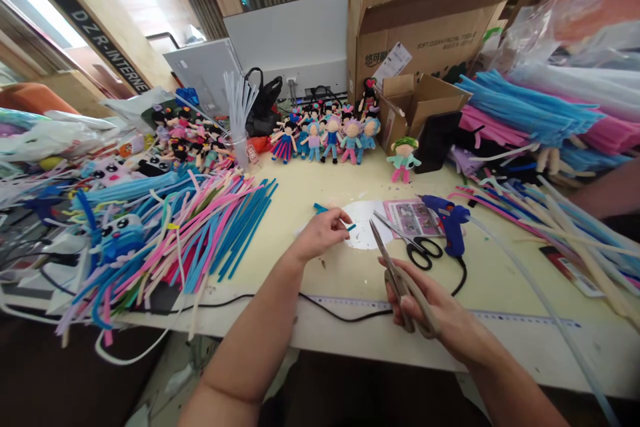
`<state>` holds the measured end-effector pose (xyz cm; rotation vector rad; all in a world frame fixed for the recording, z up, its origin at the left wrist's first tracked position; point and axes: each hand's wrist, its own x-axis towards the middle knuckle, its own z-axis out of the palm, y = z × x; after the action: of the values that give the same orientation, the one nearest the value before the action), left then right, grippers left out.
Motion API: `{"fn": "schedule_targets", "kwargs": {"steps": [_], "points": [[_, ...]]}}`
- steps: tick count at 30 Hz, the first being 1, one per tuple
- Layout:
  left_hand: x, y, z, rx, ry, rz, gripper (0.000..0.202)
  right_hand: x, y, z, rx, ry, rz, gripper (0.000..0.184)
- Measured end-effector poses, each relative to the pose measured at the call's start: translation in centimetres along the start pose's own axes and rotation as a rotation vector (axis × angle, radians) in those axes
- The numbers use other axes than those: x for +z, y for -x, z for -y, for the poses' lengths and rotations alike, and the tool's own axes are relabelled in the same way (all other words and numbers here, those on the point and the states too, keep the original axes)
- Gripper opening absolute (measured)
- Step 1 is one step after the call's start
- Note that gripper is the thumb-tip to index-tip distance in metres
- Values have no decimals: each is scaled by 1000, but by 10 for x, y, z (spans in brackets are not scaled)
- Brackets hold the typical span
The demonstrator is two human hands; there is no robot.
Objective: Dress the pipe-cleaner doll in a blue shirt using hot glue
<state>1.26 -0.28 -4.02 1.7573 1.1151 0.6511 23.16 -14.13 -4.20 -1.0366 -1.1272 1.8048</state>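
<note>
Forearms (250, 340) nearest; our right hand (425, 301) clasps tan scissors (399, 279), our left hand (323, 232) pinches a teal strip (352, 227) over white paper (363, 239); we judge this a trimming step, another snip calling for blades brought closer

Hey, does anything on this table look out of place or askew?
A little. At the left, a few pipe cleaners poke past the table's front edge, untidily. Also, the green-haired doll is apart from the clustered dolls. I see nothing clearly damaged.

Glue gun (454, 223) R of loose scissors (409, 238), dolls (332, 140) bhnd.
</note>
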Motion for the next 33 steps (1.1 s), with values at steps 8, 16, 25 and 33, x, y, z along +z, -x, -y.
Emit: {"fn": "schedule_targets", "kwargs": {"steps": [8, 16, 25, 33], "points": [[0, -4, -4, -101, 132, -138, 15, 9, -8, 4, 40, 131, 42, 68], [0, 3, -18, 8, -49, -25, 15, 19, -13, 0, 41, 217, -23, 57], [-3, 8, -26, 44, -72, 81, 11, 23, -11, 1, 33, 293, -96, 55], [-2, 9, -29, 31, -88, 89, 11, 21, -12, -3, 31, 264, -111, 54]]}}
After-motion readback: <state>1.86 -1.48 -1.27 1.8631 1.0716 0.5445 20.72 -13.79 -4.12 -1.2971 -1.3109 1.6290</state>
